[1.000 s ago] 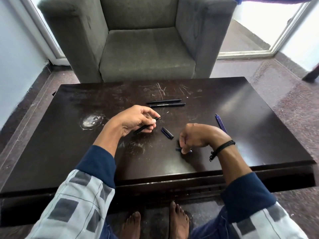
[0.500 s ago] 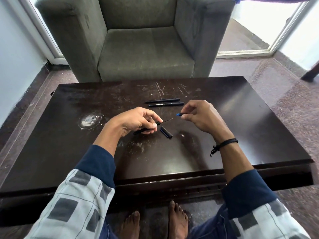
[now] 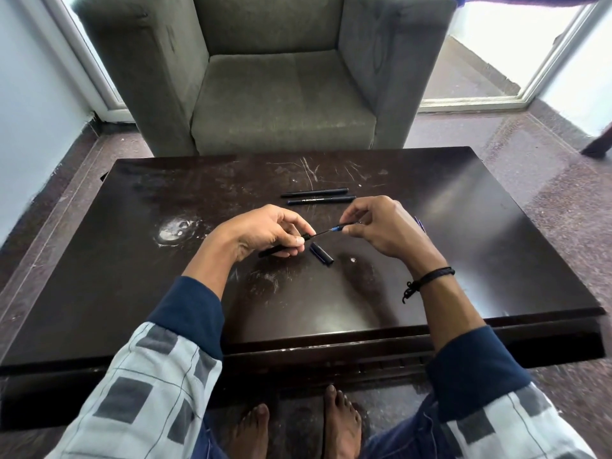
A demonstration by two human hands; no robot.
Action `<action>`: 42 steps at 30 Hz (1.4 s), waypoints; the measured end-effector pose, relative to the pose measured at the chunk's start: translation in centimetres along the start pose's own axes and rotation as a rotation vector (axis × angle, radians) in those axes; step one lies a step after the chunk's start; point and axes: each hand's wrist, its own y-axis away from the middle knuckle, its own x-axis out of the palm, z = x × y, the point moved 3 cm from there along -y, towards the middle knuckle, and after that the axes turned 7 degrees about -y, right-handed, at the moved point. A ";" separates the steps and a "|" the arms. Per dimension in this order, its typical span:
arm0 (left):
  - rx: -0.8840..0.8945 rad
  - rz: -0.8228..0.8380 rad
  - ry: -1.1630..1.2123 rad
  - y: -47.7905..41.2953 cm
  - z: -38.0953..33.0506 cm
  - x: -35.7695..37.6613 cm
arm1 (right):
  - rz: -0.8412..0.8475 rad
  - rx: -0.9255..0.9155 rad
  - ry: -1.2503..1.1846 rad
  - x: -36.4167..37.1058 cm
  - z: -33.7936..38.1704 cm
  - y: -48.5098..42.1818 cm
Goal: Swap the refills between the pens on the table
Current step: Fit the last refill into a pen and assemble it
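One grey upholstered armchair [image 3: 284,94] stands at the far edge of a dark wooden coffee table [image 3: 165,293]. The tabletop is scratched and scuffed, with a whitish stain [image 3: 174,228] left of centre.

Both hands are raised just above the middle of the table. The left hand [image 3: 265,231] has its fingers curled round a black pen barrel [image 3: 275,250], which is tilted with its open end up and to the right. The right hand [image 3: 381,226], with a black wristband [image 3: 430,278] on its wrist, pinches a small blue piece [image 3: 336,228] between thumb and forefinger.

A thin dark refill [image 3: 323,231] projects from the barrel's open end and reaches the blue piece. Whether the two are joined cannot be told.

Two black pens [image 3: 314,192] lie parallel and side by side on the table beyond the hands. A black cap [image 3: 321,254] lies on the table between the hands, under the refill. Slim blue items [image 3: 420,224] show at the right hand's far side, mostly hidden, and their kind cannot be told.
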 end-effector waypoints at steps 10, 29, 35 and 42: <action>-0.003 0.001 -0.030 0.0 0.0 0.1 | 0.003 -0.003 0.014 -0.1 -0.2 -0.1; 0.012 0.002 -0.073 -0.4 -0.2 1.1 | 0.073 -0.031 0.018 1.8 0.7 -0.3; 0.012 -0.031 -0.034 -0.5 -0.3 0.8 | 0.106 -0.005 -0.099 1.6 0.8 -0.3; 0.059 -0.058 -0.031 -0.8 -0.2 0.4 | 0.114 0.056 -0.260 1.9 0.3 -0.5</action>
